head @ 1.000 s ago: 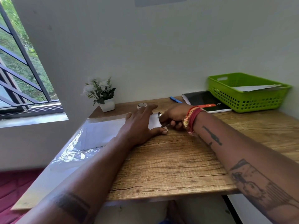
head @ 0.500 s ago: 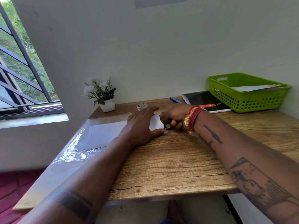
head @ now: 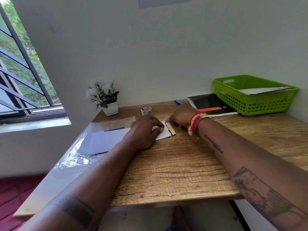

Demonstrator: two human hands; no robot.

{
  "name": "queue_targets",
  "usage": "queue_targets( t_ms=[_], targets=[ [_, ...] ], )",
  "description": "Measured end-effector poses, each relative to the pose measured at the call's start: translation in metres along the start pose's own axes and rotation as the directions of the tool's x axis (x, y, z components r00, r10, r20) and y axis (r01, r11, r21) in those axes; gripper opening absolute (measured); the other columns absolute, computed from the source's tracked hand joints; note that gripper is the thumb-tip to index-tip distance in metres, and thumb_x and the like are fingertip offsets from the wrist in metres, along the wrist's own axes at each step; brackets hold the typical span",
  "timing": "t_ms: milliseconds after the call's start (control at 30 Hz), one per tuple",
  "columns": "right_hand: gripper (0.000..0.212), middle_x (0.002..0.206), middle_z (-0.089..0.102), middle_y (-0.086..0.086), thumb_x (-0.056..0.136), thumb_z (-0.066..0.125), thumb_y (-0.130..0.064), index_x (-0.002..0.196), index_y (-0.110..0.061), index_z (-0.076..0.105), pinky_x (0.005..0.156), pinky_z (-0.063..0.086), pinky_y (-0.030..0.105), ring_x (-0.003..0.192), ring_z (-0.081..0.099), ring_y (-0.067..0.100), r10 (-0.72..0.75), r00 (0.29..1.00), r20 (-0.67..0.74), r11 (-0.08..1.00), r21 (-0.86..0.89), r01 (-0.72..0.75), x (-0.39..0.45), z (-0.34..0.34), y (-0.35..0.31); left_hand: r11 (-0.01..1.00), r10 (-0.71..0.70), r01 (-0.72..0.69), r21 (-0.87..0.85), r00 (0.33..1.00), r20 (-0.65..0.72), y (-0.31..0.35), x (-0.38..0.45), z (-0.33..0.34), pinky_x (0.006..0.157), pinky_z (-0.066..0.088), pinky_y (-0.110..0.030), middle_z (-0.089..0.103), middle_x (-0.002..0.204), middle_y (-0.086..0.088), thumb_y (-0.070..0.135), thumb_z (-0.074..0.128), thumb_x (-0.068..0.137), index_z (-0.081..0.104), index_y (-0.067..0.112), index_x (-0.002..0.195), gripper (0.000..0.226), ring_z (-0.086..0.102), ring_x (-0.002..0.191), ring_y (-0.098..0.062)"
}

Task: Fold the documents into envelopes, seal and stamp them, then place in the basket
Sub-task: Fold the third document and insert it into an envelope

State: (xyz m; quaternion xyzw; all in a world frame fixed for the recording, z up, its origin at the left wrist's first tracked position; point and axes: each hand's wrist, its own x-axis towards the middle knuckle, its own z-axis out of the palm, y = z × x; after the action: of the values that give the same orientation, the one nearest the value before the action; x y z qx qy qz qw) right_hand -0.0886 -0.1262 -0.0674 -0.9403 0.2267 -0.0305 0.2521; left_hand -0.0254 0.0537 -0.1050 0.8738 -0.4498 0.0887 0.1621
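One envelope [head: 164,133] on surface [head: 183,164]: left hand [head: 144,132] flat atop, right hand [head: 180,116] withdrawn, fingers' spread indiscernible; yellow adhesive strip [head: 171,129] newly exposed, sealing imminent.

Basket [head: 250,104] far right on desk [head: 175,172]; notebook [head: 210,104] left of it; plant [head: 106,99] rear left.

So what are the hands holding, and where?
The left hand presses the white envelope flat mid-body; the right hand is at its flap end, grip unclear.
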Motion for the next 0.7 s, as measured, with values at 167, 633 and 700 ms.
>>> queue_targets(
  t_ms=[167,633,700],
  targets=[
    [0.031,0.104,0.069,0.003,0.096,0.058,-0.041,0.103,-0.013,0.069,0.078,0.045,0.029,0.093,0.063,0.019,-0.078,0.997,-0.010,0.992,-0.105,0.077,0.008,0.009,-0.003,0.999,-0.020,0.017,0.038,0.995,0.101,0.003,0.002,-0.001,0.110,0.039,-0.047,0.053,0.146,0.009,0.050,0.046,0.102,0.057,0.037,0.138,0.040,0.045,0.136,-0.016],
    [0.022,0.091,0.067,0.006,0.099,0.053,-0.026,0.102,-0.010,0.067,0.071,0.049,0.031,0.085,0.063,0.021,-0.238,0.967,-0.087,0.970,-0.082,0.231,0.004,0.011,-0.005,0.997,-0.082,0.077,0.028,0.966,0.246,0.012,0.000,-0.004,0.122,0.025,-0.045,0.026,0.166,0.004,0.057,0.038,0.103,0.033,0.032,0.156,0.059,0.027,0.150,-0.019],
    [0.022,0.099,0.069,0.006,0.098,0.054,-0.029,0.107,-0.013,0.066,0.084,0.054,0.036,0.091,0.064,0.021,-0.238,0.968,-0.075,0.970,-0.059,0.234,0.004,0.010,-0.005,0.996,-0.088,0.081,0.037,0.964,0.251,0.013,0.000,-0.005,0.122,0.023,-0.046,0.026,0.166,0.004,0.057,0.037,0.103,0.033,0.033,0.156,0.058,0.026,0.151,-0.019]
  ],
)
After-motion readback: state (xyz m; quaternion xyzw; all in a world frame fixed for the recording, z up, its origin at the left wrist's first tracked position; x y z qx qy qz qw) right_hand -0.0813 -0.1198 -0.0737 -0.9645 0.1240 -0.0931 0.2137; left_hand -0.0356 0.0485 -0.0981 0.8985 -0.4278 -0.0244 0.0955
